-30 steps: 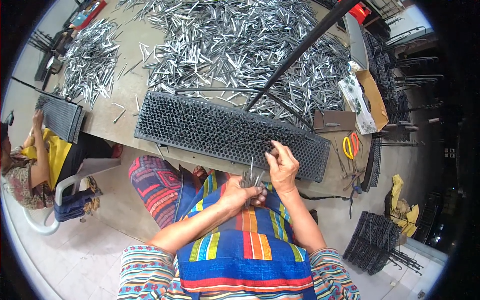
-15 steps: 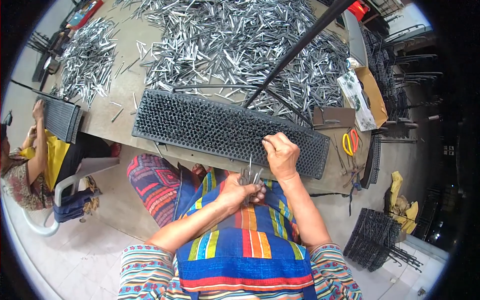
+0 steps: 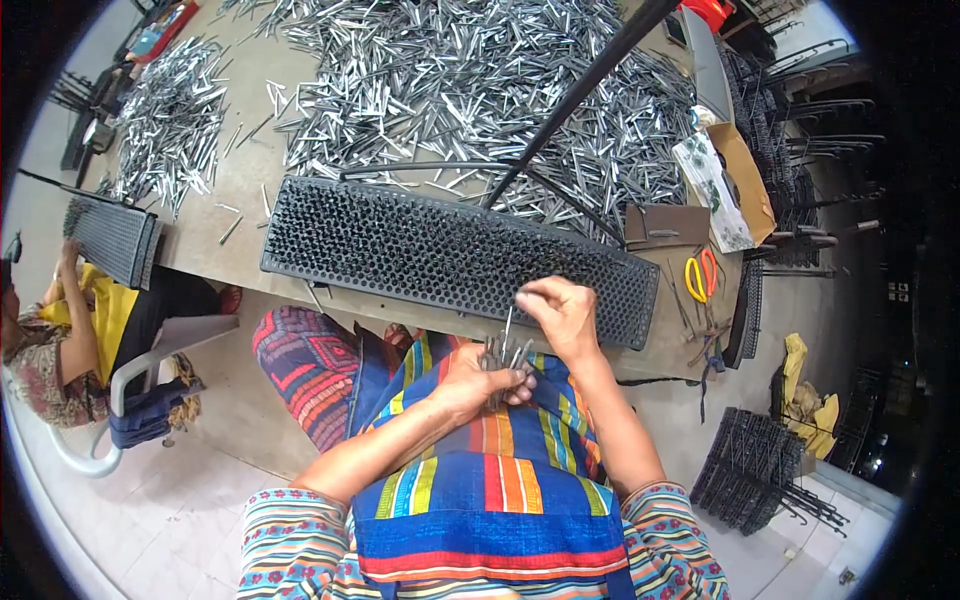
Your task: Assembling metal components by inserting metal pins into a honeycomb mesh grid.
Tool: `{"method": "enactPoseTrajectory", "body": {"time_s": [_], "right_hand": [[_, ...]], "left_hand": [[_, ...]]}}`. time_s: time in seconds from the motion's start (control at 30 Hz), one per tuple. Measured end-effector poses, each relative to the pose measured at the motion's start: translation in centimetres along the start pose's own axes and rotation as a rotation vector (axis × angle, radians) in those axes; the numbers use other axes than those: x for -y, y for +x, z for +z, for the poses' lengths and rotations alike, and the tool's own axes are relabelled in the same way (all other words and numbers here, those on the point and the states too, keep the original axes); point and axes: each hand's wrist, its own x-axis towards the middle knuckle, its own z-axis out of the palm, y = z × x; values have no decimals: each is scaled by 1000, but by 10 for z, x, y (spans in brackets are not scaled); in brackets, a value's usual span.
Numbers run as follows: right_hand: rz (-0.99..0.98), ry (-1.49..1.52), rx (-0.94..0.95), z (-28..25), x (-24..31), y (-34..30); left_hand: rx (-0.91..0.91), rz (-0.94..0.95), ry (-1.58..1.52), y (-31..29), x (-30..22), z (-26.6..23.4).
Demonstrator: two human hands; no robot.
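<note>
My left hand [image 3: 480, 385] is closed around a bunch of thin grey metal strips [image 3: 497, 358], held upright above my lap. One strip stands taller than the others. My right hand [image 3: 562, 315] is over the near edge of a long black perforated rack [image 3: 440, 245], its fingertips pinched close to the top of that tall strip. Whether they touch it, or hold anything, is too small to make out. Many of the rack's round holes look filled with dark pieces, while those along its near edge and right end look unfilled.
A large heap of metal strips [image 3: 480, 90] covers the table beyond the rack. A slanting black bar [image 3: 585, 95] crosses above it. Yellow-orange scissors [image 3: 700, 275] and a cardboard box [image 3: 738, 185] lie at right. A seated person [image 3: 75, 340] works at another rack on the left.
My right hand has come off the rack's holes and moved slightly left and nearer, toward the strips. My left hand has stayed in place with its bunch.
</note>
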Motion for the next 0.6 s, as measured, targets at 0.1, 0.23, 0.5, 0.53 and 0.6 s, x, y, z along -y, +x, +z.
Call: {"method": "enactPoseTrajectory", "body": {"time_s": [0.1, 0.23, 0.5, 0.53, 0.6], "right_hand": [[635, 862, 415, -4, 7, -10], [698, 1052, 89, 3, -13, -20], [282, 428, -297, 18, -24, 1], [281, 428, -297, 17, -24, 2], [156, 204, -304, 14, -10, 7]], "left_hand": [[57, -33, 66, -2, -2, 1], [45, -89, 81, -3, -3, 2], [2, -144, 191, -14, 6, -8], [2, -143, 191, -14, 6, -8], [-44, -48, 126, -16, 7, -10]]}}
